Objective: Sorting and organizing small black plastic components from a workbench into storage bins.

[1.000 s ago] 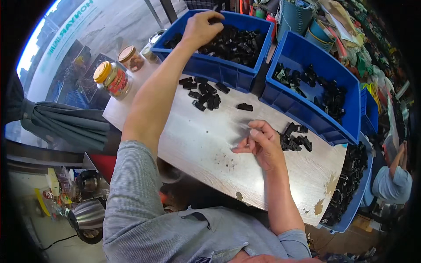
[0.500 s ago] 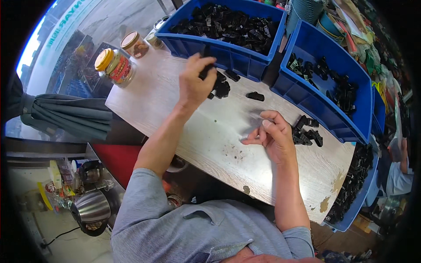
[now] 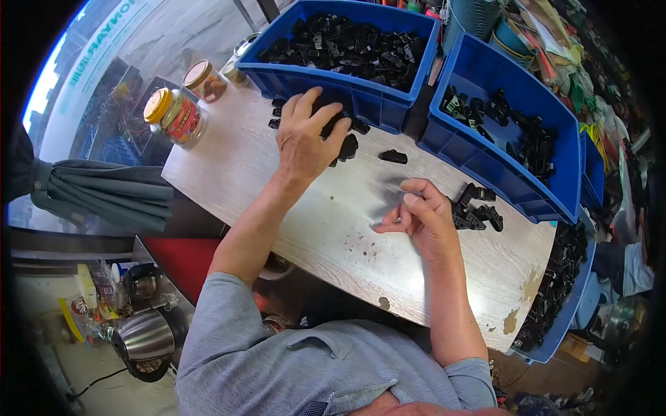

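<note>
Jar at your table's left end. Your left hand is over the left pile of black parts, before the left bin; fingers spread, can't tell if they grip one. Lone part between your hands. Right hand: fingers curled, grip unclear. Right pile just beside it, near the right bin.

A group of small, glossy black parts is being partly covered by the left hand at eleven o'clock from the bench's middle. One oblong black piece is being seen lying alone at one o'clock; a jumbled black cluster at three.
</note>
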`<state>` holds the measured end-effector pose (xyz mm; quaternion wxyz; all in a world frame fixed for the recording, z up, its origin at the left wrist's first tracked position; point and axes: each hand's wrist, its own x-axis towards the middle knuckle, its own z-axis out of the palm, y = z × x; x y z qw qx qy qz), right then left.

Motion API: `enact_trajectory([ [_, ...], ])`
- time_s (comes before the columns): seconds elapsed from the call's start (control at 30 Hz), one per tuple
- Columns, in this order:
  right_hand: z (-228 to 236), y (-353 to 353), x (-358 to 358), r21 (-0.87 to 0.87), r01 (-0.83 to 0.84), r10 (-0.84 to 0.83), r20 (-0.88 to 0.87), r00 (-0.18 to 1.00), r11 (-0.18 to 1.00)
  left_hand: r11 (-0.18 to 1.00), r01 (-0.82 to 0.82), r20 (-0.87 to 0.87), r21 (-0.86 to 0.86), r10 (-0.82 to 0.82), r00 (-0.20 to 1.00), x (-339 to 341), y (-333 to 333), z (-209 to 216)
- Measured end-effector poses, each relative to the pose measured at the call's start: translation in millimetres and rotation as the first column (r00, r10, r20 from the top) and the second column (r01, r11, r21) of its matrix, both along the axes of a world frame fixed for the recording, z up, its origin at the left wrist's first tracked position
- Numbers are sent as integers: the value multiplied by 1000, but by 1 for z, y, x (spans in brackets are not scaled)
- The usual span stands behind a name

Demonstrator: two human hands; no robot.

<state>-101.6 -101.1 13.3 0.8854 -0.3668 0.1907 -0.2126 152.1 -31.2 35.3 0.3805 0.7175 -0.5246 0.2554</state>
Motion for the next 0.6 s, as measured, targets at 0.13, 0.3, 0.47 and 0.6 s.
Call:
enact_trajectory([
  [0.13, -1, 0, -1, 29, 0, 0, -1, 1000, 1000, 984, 152, 124, -93, -140, 982, -3, -20, 41],
  [0.3, -2, 0, -3, 37, -11, 11, 10, 1000, 999, 927, 319, -46, 196, -317, 947, 17, -82, 77],
  [0.47, -1, 2, -1, 41, -17, 16, 16, 1000, 999, 681, 430, -147, 593, -434, 889, 60, -160, 55],
  [0.6, -1, 1, -1, 58, -18, 15, 59, 998, 998, 606, 282, -49, 744, -372, 927, 56, -184, 44],
])
